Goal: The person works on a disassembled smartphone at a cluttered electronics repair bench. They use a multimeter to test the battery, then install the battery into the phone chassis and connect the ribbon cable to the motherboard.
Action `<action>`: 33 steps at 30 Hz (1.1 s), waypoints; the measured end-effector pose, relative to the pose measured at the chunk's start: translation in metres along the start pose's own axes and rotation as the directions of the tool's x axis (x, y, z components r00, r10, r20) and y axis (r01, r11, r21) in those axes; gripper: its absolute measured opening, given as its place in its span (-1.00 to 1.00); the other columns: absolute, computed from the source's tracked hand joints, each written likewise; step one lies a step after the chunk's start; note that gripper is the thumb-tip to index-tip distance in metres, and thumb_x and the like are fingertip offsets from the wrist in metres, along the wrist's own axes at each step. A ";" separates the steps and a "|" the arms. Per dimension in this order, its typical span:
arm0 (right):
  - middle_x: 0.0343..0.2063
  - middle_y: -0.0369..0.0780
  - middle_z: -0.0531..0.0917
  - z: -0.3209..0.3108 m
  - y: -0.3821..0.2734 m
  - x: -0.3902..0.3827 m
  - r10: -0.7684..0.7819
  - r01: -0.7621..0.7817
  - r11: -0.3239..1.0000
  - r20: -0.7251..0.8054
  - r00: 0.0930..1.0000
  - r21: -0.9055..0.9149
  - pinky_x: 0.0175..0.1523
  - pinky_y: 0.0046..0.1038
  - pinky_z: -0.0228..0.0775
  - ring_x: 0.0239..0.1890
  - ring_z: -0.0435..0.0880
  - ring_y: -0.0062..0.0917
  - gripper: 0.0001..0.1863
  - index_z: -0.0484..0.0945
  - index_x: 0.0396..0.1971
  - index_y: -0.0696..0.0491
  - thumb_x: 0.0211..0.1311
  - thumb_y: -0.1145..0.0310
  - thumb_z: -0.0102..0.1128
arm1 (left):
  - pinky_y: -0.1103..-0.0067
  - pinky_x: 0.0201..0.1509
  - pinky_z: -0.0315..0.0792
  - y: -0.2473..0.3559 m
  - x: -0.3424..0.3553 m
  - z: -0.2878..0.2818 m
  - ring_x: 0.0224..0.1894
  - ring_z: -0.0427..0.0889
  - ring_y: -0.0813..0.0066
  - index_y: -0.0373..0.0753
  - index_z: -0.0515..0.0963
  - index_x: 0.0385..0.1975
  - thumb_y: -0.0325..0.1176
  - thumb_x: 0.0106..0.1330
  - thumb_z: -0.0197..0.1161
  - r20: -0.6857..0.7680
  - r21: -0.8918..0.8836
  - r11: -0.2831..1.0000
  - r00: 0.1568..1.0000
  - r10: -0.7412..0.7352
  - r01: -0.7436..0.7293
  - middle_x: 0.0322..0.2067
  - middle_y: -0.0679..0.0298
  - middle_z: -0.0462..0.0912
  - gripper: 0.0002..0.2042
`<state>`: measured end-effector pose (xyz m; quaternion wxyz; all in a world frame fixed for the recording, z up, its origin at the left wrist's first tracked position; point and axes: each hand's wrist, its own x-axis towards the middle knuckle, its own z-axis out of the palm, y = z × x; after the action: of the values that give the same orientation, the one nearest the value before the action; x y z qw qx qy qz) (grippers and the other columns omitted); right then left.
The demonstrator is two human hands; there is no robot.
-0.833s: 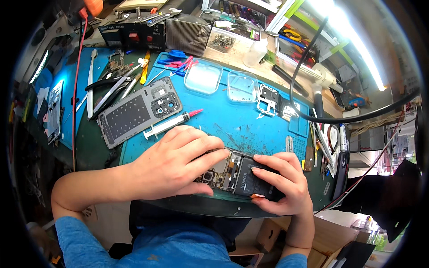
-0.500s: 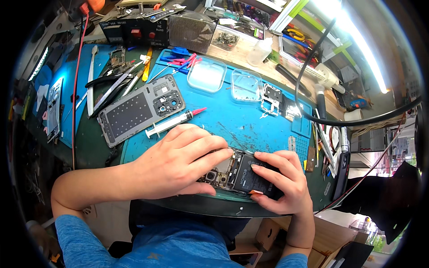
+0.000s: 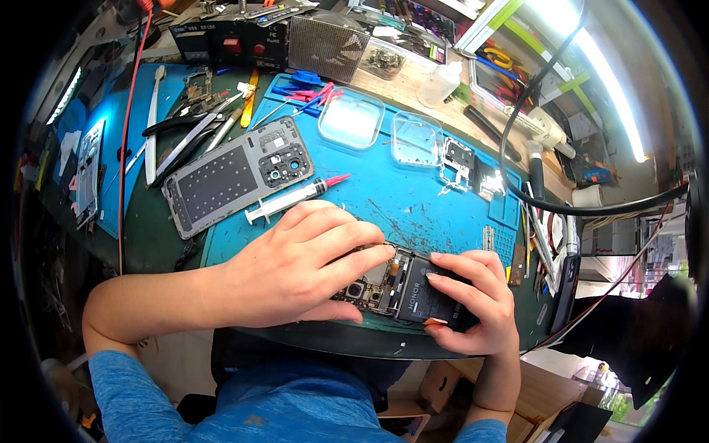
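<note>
**Hands [image 3: 310, 264] still parked on the opened phone [image 3: 391, 288]**

No real change: it's at the desk's [image 3: 347, 342] near edge, right hand [image 3: 480, 299] pinching across the battery [image 3: 432, 303], left hand [image 3: 310, 264] curled over by the cameras [image 3: 355, 290], can't tell its grip. Probably same step.

- Left forearm [image 3: 170, 301] reaches rightward almost level, elbow bent outward.
- Left hand [image 3: 310, 262] lies back upward, fingers slightly curved, thumb apart below them.
- Right forearm [image 3: 498, 380] rises steeply.
- Right hand [image 3: 484, 303] arches, fingers pointing left, thumb opposed in a grip.
</note>
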<state>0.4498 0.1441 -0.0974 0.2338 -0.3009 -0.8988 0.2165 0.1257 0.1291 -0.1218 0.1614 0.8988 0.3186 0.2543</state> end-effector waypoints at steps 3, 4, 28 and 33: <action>0.15 -0.10 0.77 -0.002 -0.001 -0.001 0.008 -0.008 1.000 -0.045 0.999 -0.014 0.19 -0.21 0.52 0.02 0.66 -0.20 -0.35 0.80 0.04 0.09 -0.23 0.35 0.65 | 0.17 0.42 0.36 0.000 0.000 0.000 0.24 0.54 0.13 -0.23 0.57 0.32 0.07 0.20 0.56 -0.012 -0.001 1.000 1.000 0.004 -0.004 0.26 0.17 0.59 -0.26; 0.14 -0.09 0.77 -0.003 -0.001 -0.002 0.007 -0.009 1.000 -0.075 0.997 -0.025 0.18 -0.19 0.52 0.02 0.66 -0.19 -0.36 0.80 0.03 0.09 -0.24 0.35 0.64 | 0.17 0.42 0.36 0.000 0.000 0.000 0.24 0.54 0.13 -0.23 0.57 0.32 0.07 0.20 0.56 -0.017 -0.001 1.000 1.000 0.006 -0.006 0.26 0.17 0.59 -0.26; 0.17 -0.11 0.74 0.002 0.000 -0.008 -0.176 0.120 0.965 -0.233 0.956 -0.234 0.14 -0.23 0.54 0.04 0.63 -0.21 -0.34 0.79 0.06 0.04 -0.19 0.31 0.73 | 0.36 -0.12 0.48 0.031 0.022 0.011 -0.27 0.69 0.24 -0.19 0.74 -0.27 -0.37 0.34 0.55 -0.122 -0.438 0.890 0.972 -0.200 0.128 -0.34 0.28 0.75 -0.89; 0.18 -0.10 0.73 0.002 0.000 -0.008 -0.185 0.122 0.960 -0.245 0.952 -0.251 0.13 -0.22 0.55 0.04 0.64 -0.20 -0.35 0.79 0.07 0.05 -0.17 0.30 0.73 | 0.38 -0.13 0.47 0.030 0.023 0.011 -0.29 0.68 0.27 -0.18 0.74 -0.27 -0.37 0.33 0.55 -0.124 -0.433 0.890 0.969 -0.212 0.139 -0.35 0.29 0.75 -0.90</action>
<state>0.4541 0.1389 -0.1018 0.3316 -0.2811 -0.8993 0.0481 0.1620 0.1200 -0.1092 0.3465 0.7853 0.3489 0.3763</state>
